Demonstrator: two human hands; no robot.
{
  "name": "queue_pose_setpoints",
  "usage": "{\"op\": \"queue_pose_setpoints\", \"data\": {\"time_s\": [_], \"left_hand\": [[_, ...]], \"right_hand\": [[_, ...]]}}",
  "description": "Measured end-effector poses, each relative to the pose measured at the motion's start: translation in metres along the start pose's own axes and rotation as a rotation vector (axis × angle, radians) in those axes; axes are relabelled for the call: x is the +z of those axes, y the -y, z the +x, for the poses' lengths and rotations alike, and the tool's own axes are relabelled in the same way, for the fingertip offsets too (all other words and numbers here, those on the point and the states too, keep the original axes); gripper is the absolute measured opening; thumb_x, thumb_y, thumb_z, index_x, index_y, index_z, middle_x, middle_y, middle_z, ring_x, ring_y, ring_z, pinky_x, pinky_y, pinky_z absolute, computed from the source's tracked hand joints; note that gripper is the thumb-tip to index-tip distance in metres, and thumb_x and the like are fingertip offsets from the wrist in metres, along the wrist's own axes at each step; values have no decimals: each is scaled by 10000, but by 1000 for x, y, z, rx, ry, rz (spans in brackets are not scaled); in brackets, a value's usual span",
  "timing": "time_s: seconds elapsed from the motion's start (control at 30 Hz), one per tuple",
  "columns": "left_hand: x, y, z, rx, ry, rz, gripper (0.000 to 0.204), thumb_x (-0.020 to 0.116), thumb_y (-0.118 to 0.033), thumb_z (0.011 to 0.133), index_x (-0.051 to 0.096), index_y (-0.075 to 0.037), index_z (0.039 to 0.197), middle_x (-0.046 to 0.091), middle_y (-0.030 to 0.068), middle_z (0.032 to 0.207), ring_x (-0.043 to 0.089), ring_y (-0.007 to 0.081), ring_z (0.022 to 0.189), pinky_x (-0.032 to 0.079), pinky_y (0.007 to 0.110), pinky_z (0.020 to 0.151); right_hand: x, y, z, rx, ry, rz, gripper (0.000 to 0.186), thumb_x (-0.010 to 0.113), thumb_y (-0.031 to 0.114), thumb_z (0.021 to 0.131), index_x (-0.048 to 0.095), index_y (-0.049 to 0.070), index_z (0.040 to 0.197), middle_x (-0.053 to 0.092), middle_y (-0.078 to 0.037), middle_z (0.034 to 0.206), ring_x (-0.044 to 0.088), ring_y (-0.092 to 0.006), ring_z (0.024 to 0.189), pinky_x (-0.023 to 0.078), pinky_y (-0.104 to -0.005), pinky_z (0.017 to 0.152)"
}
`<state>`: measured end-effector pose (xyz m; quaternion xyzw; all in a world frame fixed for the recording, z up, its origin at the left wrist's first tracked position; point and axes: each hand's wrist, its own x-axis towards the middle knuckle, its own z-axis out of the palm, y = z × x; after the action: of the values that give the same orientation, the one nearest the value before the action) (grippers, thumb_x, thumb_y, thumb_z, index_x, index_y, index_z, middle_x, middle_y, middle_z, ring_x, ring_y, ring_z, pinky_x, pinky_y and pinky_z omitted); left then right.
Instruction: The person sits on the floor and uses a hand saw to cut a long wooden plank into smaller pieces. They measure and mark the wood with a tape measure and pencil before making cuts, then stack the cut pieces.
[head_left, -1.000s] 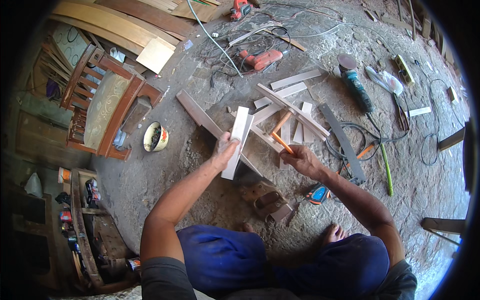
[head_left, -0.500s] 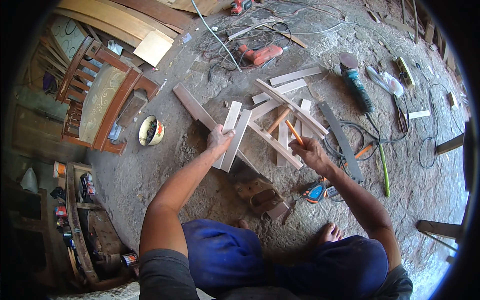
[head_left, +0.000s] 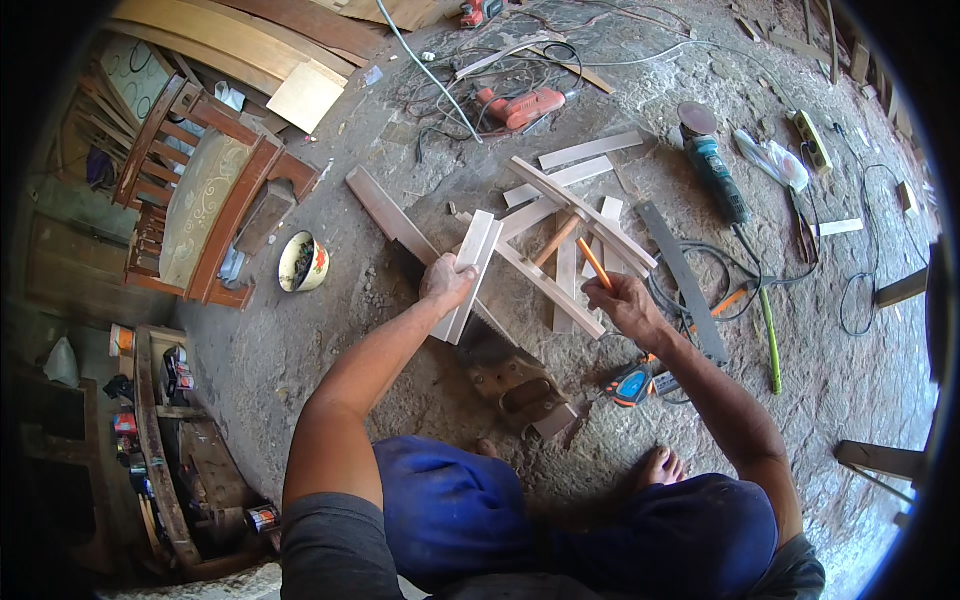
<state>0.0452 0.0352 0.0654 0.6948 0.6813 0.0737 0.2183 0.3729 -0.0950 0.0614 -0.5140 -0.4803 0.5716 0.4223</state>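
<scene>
Two pale slats (head_left: 468, 275) sit clamped in my left hand (head_left: 446, 283), steadied for marking; right of them, my right hand (head_left: 625, 303) pinches an orange pencil (head_left: 594, 263). Beyond lie loose wood strips (head_left: 575, 180).

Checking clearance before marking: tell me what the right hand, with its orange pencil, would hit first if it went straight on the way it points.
Probably the crossed pale wooden slats just beyond the pencil tip. The right hand points up and slightly left toward them, though how high it is above them is unclear.
</scene>
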Motion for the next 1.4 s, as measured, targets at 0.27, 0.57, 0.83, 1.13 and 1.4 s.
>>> {"op": "queue_pose_setpoints", "data": {"time_s": [0.27, 0.57, 0.83, 1.13, 1.4], "left_hand": [[3, -4, 3, -10, 10, 67, 403, 698, -378, 869, 670, -22, 1055, 718, 196, 997, 690, 361, 961, 529, 449, 847], [9, 2, 7, -4, 8, 65, 405, 691, -384, 871, 669, -25, 1055, 717, 199, 995, 690, 360, 958, 526, 450, 851], [8, 0, 5, -4, 57, 62, 408, 697, -415, 869, 681, -43, 1037, 719, 191, 994, 689, 353, 959, 528, 447, 851], [6, -7, 1, -5, 72, 110, 442, 716, -439, 847, 684, -41, 1037, 720, 187, 984, 691, 351, 946, 532, 451, 836], [4, -10, -7, 10, 96, 198, 450, 729, -418, 828, 665, -36, 1056, 713, 192, 1027, 688, 353, 989, 527, 456, 863]], "right_hand": [[-3, -4, 0, 17, 4, 8, 233, 647, 218, 978, 677, -5, 1039, 566, 56, 765, 460, -37, 668, 408, -246, 588], [-5, -9, 1, 31, 8, -2, 245, 639, 210, 980, 673, -16, 1067, 587, 46, 792, 483, -39, 697, 429, -248, 625], [-9, -17, 2, 45, -3, -34, 287, 642, 246, 976, 675, -18, 1085, 646, 8, 824, 536, -51, 730, 460, -257, 661], [-12, -21, 3, 74, -8, -67, 323, 643, 289, 970, 676, -12, 1082, 642, 6, 816, 529, -55, 705, 450, -262, 640], [-14, -26, 4, 48, -29, -77, 307, 634, 280, 958, 687, -8, 1050, 634, -2, 781, 520, -57, 671, 443, -262, 618]]}}
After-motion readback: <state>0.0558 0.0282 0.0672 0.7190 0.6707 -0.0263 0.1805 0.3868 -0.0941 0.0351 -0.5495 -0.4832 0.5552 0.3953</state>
